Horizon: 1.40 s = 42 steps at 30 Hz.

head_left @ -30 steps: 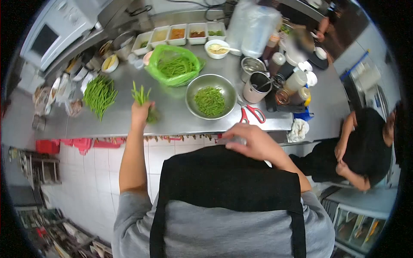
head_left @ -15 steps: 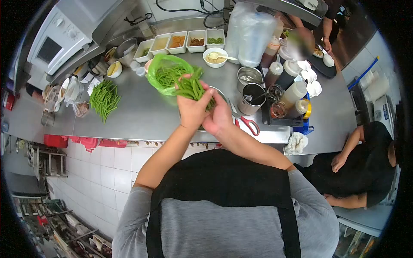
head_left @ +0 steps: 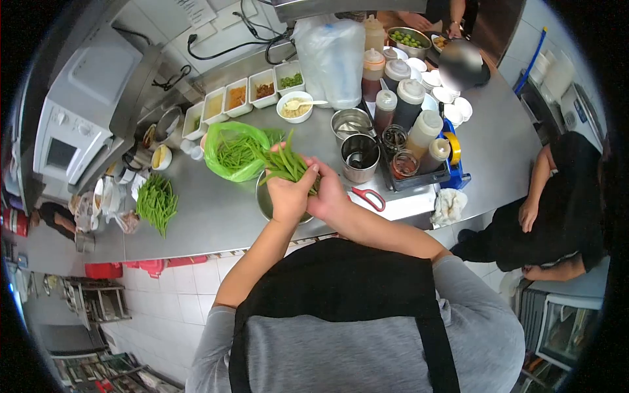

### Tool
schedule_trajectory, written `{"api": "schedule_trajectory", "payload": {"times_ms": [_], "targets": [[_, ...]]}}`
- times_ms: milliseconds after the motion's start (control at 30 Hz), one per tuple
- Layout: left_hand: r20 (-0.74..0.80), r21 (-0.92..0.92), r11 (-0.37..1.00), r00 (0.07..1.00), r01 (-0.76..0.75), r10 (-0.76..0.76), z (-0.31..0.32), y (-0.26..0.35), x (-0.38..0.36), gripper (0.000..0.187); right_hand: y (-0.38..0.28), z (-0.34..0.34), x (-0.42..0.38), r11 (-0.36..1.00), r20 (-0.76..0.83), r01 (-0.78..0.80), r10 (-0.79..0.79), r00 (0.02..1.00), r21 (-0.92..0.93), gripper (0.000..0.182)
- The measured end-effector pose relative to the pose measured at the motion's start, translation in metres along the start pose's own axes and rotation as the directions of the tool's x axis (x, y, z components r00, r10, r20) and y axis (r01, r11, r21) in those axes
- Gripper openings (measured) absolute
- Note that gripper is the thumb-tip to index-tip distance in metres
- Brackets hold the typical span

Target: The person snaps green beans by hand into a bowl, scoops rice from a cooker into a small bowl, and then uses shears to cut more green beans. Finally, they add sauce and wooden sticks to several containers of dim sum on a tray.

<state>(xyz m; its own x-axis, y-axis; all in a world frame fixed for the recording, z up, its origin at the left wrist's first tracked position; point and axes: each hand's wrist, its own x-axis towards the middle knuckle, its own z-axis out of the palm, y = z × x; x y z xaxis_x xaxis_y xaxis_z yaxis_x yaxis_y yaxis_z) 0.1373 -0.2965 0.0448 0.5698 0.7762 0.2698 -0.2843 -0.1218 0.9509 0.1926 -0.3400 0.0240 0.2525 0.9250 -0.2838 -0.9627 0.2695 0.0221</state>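
Note:
A bunch of green beans (head_left: 286, 162) is held between my two hands, over a metal bowl (head_left: 263, 202) that they partly hide. My left hand (head_left: 288, 198) is closed round the bunch from the left, thumb on top. My right hand (head_left: 329, 195) presses against the beans from the right; some of its fingers are hidden. Just beyond my left hand stands a green plastic bag (head_left: 215, 165) with more beans in it. Farther left, a pile of green beans (head_left: 156, 203) lies on the steel counter (head_left: 203, 219). Red-handled scissors (head_left: 372, 199) rest to the right of my right hand.
White tubs of ingredients (head_left: 237, 98) line the back, near a bowl with a spoon (head_left: 295, 112). To the right are metal pots (head_left: 360, 164) and a caddy of sauce bottles (head_left: 424, 134). A crumpled cloth (head_left: 449, 207) lies at the front edge. A co-worker (head_left: 544, 203) is at the right.
The head view has turned, so the counter and its contents appear shifted and tilted. Both hands still hold the bean bunch together, and more of the metal bowl shows beneath them.

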Motion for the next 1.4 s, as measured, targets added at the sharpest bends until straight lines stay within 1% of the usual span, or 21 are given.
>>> {"api": "schedule_trajectory", "payload": {"times_ms": [100, 200, 300, 367, 433, 500, 600, 633, 733, 833, 933, 967, 1067, 1133, 1167, 1200, 1233, 1300, 1333, 1367, 1400], "targets": [[0.014, -0.06, 0.997, 0.998, -0.055, 0.056, -0.003, 0.008, 0.01, 0.055, 0.012, 0.014, -0.009, 0.988, -0.006, 0.121, -0.122, 0.993, -0.091, 0.036], [0.005, -0.002, 1.0, 1.0, -0.002, 0.002, -0.01, 0.007, 0.009, 0.055, 0.018, 0.006, 0.011, 0.991, -0.058, 0.13, -0.131, 0.99, -0.033, 0.035], [0.048, -0.008, 1.0, 0.999, -0.007, 0.008, -0.014, 0.002, 0.008, 0.052, 0.019, -0.019, 0.033, 0.995, 0.021, 0.095, -0.096, 0.995, 0.042, 0.036], [0.077, 0.058, 0.998, 0.997, 0.007, -0.011, -0.018, 0.013, 0.015, 0.051, 0.017, -0.024, 0.036, 0.996, 0.019, 0.082, -0.082, 0.996, -0.028, 0.036], [0.114, -0.129, 0.987, 0.99, 0.095, -0.08, -0.025, 0.012, 0.021, 0.05, 0.019, -0.029, 0.037, 0.993, 0.011, 0.059, -0.058, 0.998, -0.106, 0.037], [0.129, -0.221, 0.967, 0.987, 0.127, -0.1, -0.028, 0.009, 0.024, 0.043, 0.021, -0.021, 0.036, 0.994, 0.031, 0.106, -0.106, 0.994, -0.002, 0.035], [0.081, -0.121, 0.977, 0.982, 0.177, -0.168, -0.034, 0.006, 0.024, 0.032, 0.038, -0.015, 0.037, 0.99, 0.057, 0.141, -0.142, 0.988, 0.028, 0.033], [0.085, -0.102, 0.963, 0.966, 0.251, -0.243, -0.037, 0.01, 0.023, 0.032, 0.046, -0.019, 0.03, 0.99, 0.047, 0.141, -0.142, 0.989, 0.016, 0.032], [0.103, 0.125, 0.963, 0.962, 0.241, -0.254, -0.045, 0.003, 0.022, 0.04, 0.044, -0.012, 0.028, 0.985, 0.086, 0.167, -0.162, 0.983, -0.051, 0.032], [0.12, -0.033, 0.989, 0.983, 0.142, -0.137, -0.05, -0.038, 0.017, 0.027, 0.033, -0.024, 0.048, 0.976, 0.211, 0.158, -0.124, 0.97, -0.151, 0.031], [0.168, 0.27, 0.958, 0.984, -0.1, 0.056, -0.055, -0.017, 0.021, 0.049, 0.029, -0.028, 0.049, 0.95, 0.193, 0.197, -0.152, 0.969, -0.242, 0.031], [0.103, 0.406, 0.892, 0.98, -0.199, 0.172, -0.055, -0.013, 0.021, 0.055, 0.031, -0.014, 0.04, 0.947, 0.178, 0.211, -0.171, 0.969, -0.242, 0.031], [0.058, 0.55, 0.803, 0.97, -0.229, 0.237, -0.057, 0.0, 0.027, 0.057, 0.029, -0.02, 0.043, 0.935, 0.212, 0.216, -0.159, 0.964, -0.282, 0.032], [0.115, 0.502, 0.838, 0.976, -0.216, 0.183, -0.055, -0.005, 0.022, 0.06, 0.027, -0.039, 0.057, 0.928, 0.252, 0.252, -0.184, 0.95, -0.273, 0.033], [0.183, 0.481, 0.844, 0.968, -0.239, 0.17, -0.055, -0.008, 0.02, 0.06, 0.045, -0.01, 0.042, 0.944, 0.186, 0.309, -0.285, 0.94, -0.113, 0.033], [0.257, 0.457, 0.849, 0.954, -0.264, 0.158, -0.054, -0.011, 0.019, 0.06, 0.045, -0.006, 0.041, 0.941, 0.189, 0.307, -0.278, 0.942, -0.142, 0.033], [0.22, 0.463, 0.84, 0.954, -0.284, 0.202, -0.052, -0.015, 0.019, 0.056, 0.043, -0.006, 0.042, 0.941, 0.187, 0.29, -0.258, 0.948, -0.174, 0.034], [0.125, 0.15, 0.988, 0.992, -0.039, 0.02, -0.046, -0.006, 0.016, 0.052, 0.039, -0.009, 0.04, 0.933, 0.181, 0.277, -0.239, 0.954, -0.228, 0.035], [0.107, -0.024, 0.996, 0.99, 0.09, -0.087, -0.043, -0.004, 0.012, 0.05, 0.037, -0.01, 0.039, 0.93, 0.177, 0.274, -0.235, 0.956, -0.243, 0.035], [0.105, 0.17, 0.984, 0.994, -0.057, 0.039, -0.044, -0.006, 0.013, 0.043, 0.035, -0.013, 0.039, 0.929, 0.176, 0.275, -0.236, 0.956, -0.25, 0.036], [0.096, 0.209, 0.975, 0.994, -0.072, 0.053, -0.045, -0.007, 0.014, 0.041, 0.034, -0.015, 0.038, 0.927, 0.171, 0.271, -0.232, 0.958, -0.26, 0.036]]}}
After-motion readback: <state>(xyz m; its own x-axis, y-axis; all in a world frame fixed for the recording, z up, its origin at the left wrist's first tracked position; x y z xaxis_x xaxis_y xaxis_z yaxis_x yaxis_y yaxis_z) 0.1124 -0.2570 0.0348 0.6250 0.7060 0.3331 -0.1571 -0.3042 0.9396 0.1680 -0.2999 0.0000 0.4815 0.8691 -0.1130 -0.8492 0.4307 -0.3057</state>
